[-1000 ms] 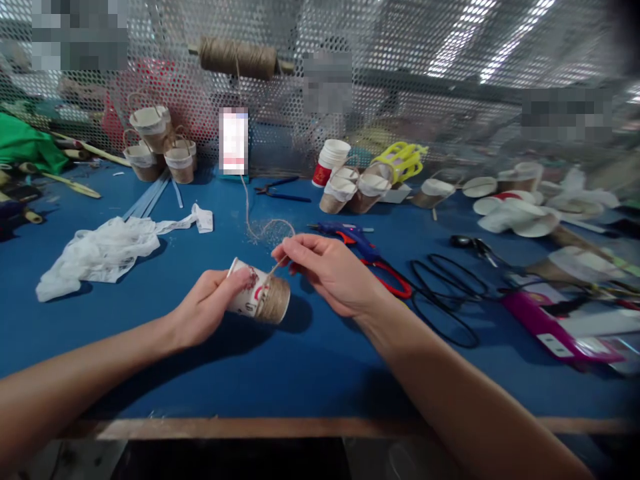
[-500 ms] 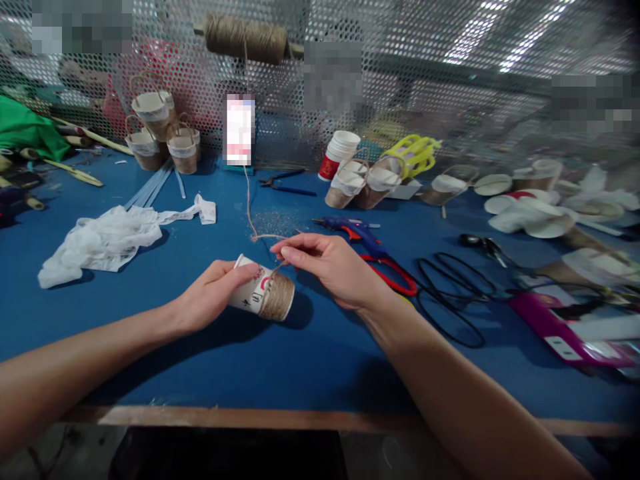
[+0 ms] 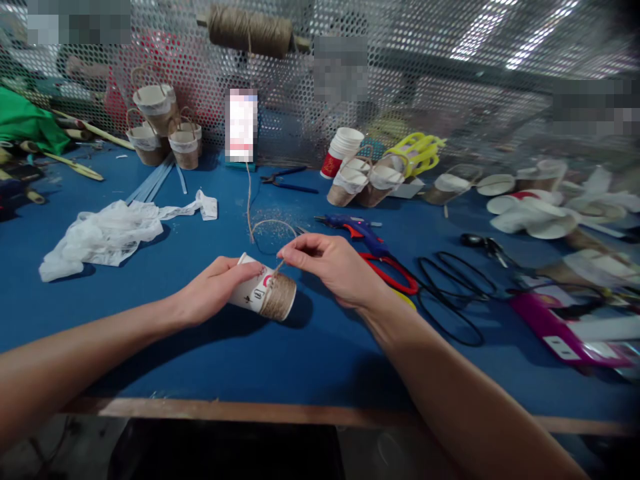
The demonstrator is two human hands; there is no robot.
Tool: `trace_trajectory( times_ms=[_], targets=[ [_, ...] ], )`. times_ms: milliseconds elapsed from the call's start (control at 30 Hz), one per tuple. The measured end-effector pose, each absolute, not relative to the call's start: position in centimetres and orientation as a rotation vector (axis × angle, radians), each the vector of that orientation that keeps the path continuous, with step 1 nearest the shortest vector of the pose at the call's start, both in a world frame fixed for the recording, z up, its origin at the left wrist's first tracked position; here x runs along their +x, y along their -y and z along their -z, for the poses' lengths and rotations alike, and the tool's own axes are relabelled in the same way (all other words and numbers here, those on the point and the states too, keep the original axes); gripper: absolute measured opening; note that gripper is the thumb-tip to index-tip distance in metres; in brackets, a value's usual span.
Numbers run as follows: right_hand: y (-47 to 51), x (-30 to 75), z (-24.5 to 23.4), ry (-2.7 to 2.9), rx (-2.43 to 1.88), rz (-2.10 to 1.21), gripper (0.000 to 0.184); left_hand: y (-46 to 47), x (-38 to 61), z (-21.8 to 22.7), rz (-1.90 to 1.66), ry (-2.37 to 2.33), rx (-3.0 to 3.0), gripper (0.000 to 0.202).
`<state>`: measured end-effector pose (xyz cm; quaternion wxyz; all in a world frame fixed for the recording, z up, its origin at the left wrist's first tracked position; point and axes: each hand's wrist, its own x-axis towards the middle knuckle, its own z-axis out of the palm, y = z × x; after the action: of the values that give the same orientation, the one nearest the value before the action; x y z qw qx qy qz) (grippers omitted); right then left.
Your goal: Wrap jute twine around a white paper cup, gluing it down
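Observation:
My left hand [image 3: 215, 288] is closed round a white paper cup [image 3: 251, 292] lying on its side above the blue table [image 3: 310, 347]. The cup's bottom end [image 3: 280, 298] is wrapped in brown twine. My right hand [image 3: 335, 267] pinches the twine strand [image 3: 274, 273] just above the cup. The strand loops over the table [image 3: 270, 223] and runs up to a twine spool [image 3: 250, 30] hung on the mesh wall.
A blue glue gun [image 3: 357, 229], red-handled scissors [image 3: 393, 272] and a black cable [image 3: 450, 287] lie right of my hands. White crumpled plastic [image 3: 105, 233] lies left. Twine-wrapped cups [image 3: 160, 130] and paper cups [image 3: 357, 180] stand at the back. A magenta case [image 3: 560, 327] is at the right.
The cup has turned a little in my left hand. My right hand has drawn the twine closer to the cup, and the loose loop on the table has shifted.

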<state>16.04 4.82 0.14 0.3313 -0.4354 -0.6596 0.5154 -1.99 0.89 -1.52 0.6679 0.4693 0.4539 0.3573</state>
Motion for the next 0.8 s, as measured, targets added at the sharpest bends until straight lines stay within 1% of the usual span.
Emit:
trace_trajectory(
  times_ms=[133, 367, 600, 800],
  targets=[
    [-4.7, 16.3, -0.6, 1.802, -1.163, -1.158, 0.024, -1.0, -1.9, 1.2, -0.774, -1.061, 1.057, 0.027],
    [-3.8, 16.3, -1.7, 1.875, -1.152, -1.053, 0.024, -1.0, -1.7, 0.8, -0.748, -1.150, 1.118, 0.027],
    [-3.0, 16.3, -2.9, 2.018, -1.116, -0.917, 0.025, -1.2, -2.0, 1.3, -0.711, -1.216, 1.199, 0.031],
    [-3.1, 16.4, -2.6, 2.036, -1.154, -0.884, 0.025, -0.8, -1.9, 0.8, -0.649, -1.190, 1.279, 0.032]
  ],
)
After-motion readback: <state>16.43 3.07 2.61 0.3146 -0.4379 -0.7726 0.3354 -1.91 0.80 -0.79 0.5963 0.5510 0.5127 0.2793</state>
